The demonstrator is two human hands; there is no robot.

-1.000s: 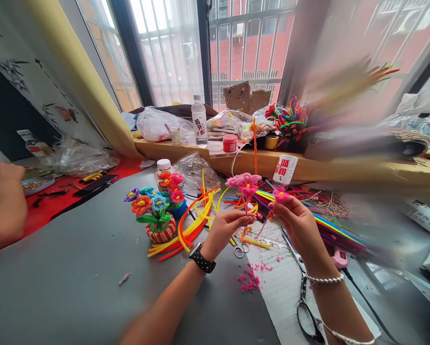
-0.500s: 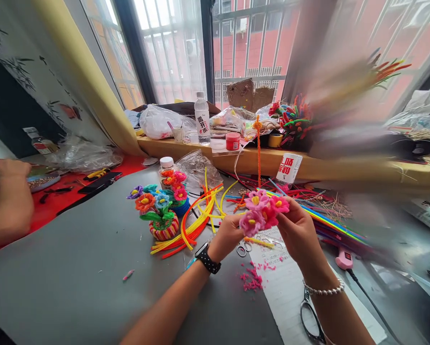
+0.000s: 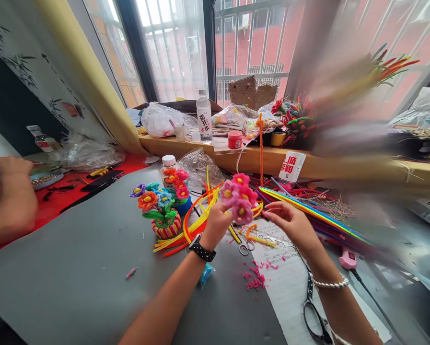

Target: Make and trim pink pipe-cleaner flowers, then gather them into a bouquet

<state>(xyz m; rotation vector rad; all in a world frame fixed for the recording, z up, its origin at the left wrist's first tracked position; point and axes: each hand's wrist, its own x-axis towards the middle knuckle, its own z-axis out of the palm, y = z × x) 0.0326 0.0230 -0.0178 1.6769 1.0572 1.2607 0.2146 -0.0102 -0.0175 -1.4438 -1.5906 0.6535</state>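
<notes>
My left hand [image 3: 216, 224] is closed round the stems of a small bunch of pink pipe-cleaner flowers [image 3: 238, 193] with yellow centres, held upright above the grey table [image 3: 74, 268]. My right hand [image 3: 290, 221] hovers just right of the bunch with its fingers spread and nothing in them. Under both hands lie loose yellow, orange and red pipe cleaners [image 3: 196, 218], small scissors [image 3: 244, 247] and a white paper sheet [image 3: 283, 282] with pink fluff scraps [image 3: 254, 280].
A finished flower pot [image 3: 162, 215] and a second flower cluster on a blue base [image 3: 177, 189] stand left of my hands. Large black scissors [image 3: 313, 316] lie on the paper. Another person's hand [image 3: 11, 201] rests at the far left. A cluttered windowsill [image 3: 243, 160] runs behind.
The right hand has let go of the bunch and opened. The left hand has lifted the flowers slightly up and to the left.
</notes>
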